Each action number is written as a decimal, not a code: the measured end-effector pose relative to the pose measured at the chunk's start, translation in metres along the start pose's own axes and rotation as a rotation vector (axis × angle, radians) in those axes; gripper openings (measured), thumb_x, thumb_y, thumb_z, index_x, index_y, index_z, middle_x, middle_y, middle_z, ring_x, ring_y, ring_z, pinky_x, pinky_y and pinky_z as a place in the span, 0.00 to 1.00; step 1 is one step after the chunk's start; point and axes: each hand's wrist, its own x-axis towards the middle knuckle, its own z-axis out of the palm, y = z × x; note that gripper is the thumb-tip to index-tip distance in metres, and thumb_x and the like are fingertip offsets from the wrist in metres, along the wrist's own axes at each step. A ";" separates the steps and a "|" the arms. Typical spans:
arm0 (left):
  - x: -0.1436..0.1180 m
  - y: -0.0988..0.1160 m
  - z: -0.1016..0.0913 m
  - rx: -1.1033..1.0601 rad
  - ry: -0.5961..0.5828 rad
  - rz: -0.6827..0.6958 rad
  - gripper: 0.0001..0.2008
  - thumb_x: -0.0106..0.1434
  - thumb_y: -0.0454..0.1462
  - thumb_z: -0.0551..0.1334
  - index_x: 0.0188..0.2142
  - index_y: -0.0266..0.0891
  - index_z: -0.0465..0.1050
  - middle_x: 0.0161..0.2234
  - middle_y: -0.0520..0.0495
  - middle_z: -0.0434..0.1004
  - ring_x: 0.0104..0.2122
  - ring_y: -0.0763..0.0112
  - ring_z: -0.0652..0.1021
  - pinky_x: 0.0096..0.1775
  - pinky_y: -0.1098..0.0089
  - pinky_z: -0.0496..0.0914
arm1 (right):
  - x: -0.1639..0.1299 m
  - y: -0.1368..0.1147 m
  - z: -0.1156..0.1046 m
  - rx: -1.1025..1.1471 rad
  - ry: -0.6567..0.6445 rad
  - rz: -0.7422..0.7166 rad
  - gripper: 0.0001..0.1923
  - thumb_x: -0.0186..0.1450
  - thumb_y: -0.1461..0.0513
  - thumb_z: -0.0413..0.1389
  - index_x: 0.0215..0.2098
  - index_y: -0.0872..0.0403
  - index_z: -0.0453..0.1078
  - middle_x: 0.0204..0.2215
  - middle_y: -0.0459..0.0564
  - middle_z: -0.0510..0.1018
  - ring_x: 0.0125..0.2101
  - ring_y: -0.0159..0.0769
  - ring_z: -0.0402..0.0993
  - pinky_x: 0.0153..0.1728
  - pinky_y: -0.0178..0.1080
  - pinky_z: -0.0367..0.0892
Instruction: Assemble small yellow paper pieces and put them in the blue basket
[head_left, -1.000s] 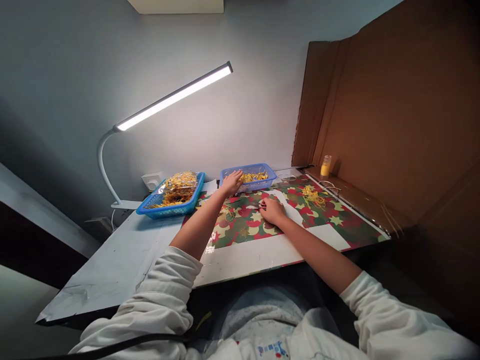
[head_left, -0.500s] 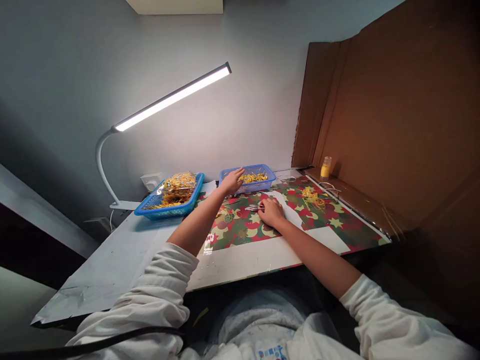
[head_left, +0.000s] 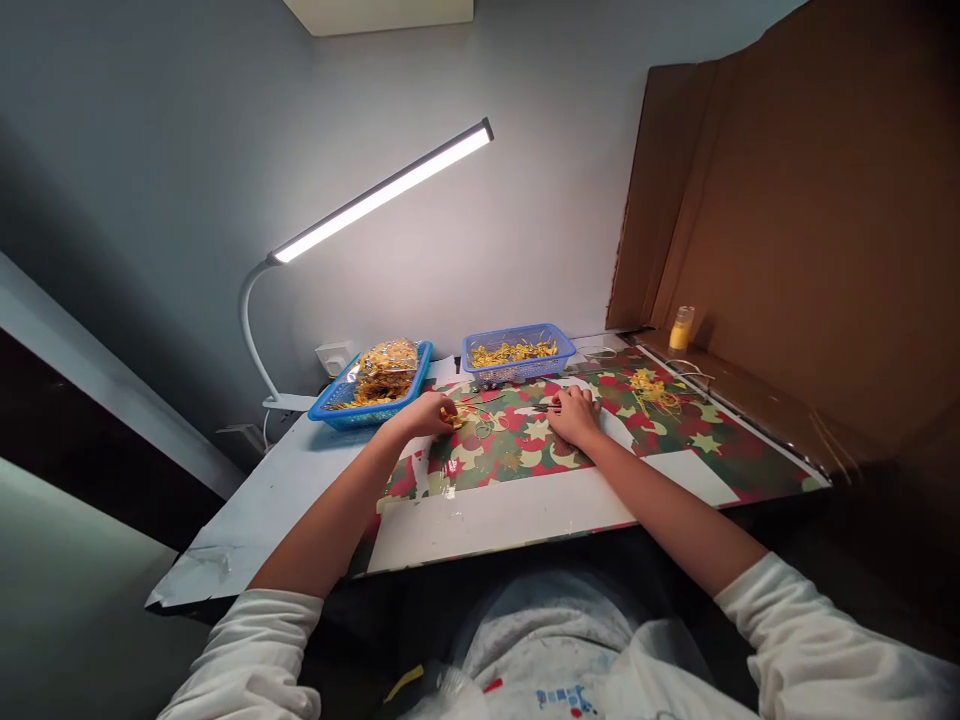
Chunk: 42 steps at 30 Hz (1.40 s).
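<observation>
1. Yellow piece (head_left: 448, 413) — small and bright, it sits at the fingertips of my left hand (head_left: 427, 412), low over the patterned mat (head_left: 517, 455) near its left end. My fingers are curled around it and pinched on it; what the piece is exactly I cannot make out.

2. My right hand (head_left: 576, 414) rests on the same mat, knuckles up, fingers folded in. A thin dark tool (head_left: 546, 408) pokes out of that fist toward the left hand, so the grip is closed on it; whether it is tweezers or small scissors is too small to tell.

3. Between my two hands, on the mat, lie a few thin wire loops (head_left: 480, 425), close to the yellow piece.

4. Behind my hands stands the small blue basket (head_left: 519, 354), with a layer of yellow bits in it. It is on the far edge of the mat, apart from both hands.

5. To the left of that is a bigger blue tray (head_left: 371, 390) heaped with more yellow material, some of it under clear plastic. My left hand is just in front of its near right corner, not touching it.

6. A loose clump of yellow pieces (head_left: 651, 388) lies on the mat to the right of my right hand.

7. Further right — against the cardboard wall (head_left: 810, 240) — a small yellow bottle (head_left: 681, 328) stands upright on a ledge.

8. A white desk lamp (head_left: 382, 190) with a lit bar arches over the two baskets from the left.
</observation>
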 end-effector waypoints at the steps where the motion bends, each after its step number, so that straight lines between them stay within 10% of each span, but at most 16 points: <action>1: -0.003 0.002 0.002 0.017 -0.002 0.009 0.08 0.44 0.40 0.68 0.26 0.42 0.78 0.28 0.45 0.77 0.26 0.65 0.74 0.28 0.69 0.65 | 0.000 0.001 0.000 0.007 0.008 -0.002 0.12 0.60 0.61 0.52 0.40 0.53 0.71 0.47 0.56 0.69 0.50 0.49 0.60 0.48 0.48 0.56; 11: -0.016 0.037 0.006 0.268 -0.012 -0.084 0.18 0.48 0.35 0.62 0.41 0.41 0.77 0.44 0.43 0.76 0.45 0.57 0.75 0.41 0.68 0.69 | -0.006 -0.029 0.005 0.044 0.007 -0.399 0.10 0.63 0.57 0.53 0.39 0.52 0.73 0.45 0.54 0.73 0.49 0.46 0.62 0.48 0.46 0.56; 19: -0.018 0.052 0.026 0.142 0.168 -0.180 0.12 0.57 0.37 0.59 0.39 0.40 0.76 0.42 0.43 0.77 0.44 0.57 0.75 0.43 0.64 0.69 | 0.003 -0.066 0.019 0.068 -0.200 -0.343 0.09 0.63 0.61 0.54 0.26 0.55 0.70 0.40 0.54 0.76 0.48 0.46 0.64 0.47 0.49 0.56; 29: -0.009 0.063 0.044 -0.211 0.391 0.148 0.14 0.65 0.39 0.54 0.49 0.41 0.71 0.49 0.44 0.75 0.51 0.61 0.71 0.53 0.59 0.64 | 0.013 -0.049 0.012 0.982 -0.310 -0.385 0.11 0.58 0.54 0.55 0.26 0.54 0.66 0.25 0.44 0.71 0.27 0.31 0.66 0.31 0.36 0.62; 36: -0.006 0.061 0.053 -0.445 0.523 -0.047 0.15 0.66 0.43 0.52 0.39 0.36 0.72 0.39 0.43 0.76 0.40 0.63 0.75 0.44 0.63 0.69 | 0.009 -0.054 0.015 1.357 -0.453 -0.227 0.19 0.51 0.48 0.64 0.28 0.53 0.67 0.28 0.45 0.74 0.31 0.31 0.69 0.32 0.34 0.64; 42: -0.013 0.070 0.054 -0.424 0.195 0.197 0.15 0.61 0.46 0.60 0.41 0.40 0.75 0.42 0.45 0.78 0.43 0.63 0.75 0.45 0.65 0.68 | 0.010 -0.052 0.014 1.528 -0.529 -0.187 0.21 0.50 0.47 0.65 0.28 0.54 0.67 0.27 0.44 0.74 0.27 0.28 0.68 0.31 0.35 0.65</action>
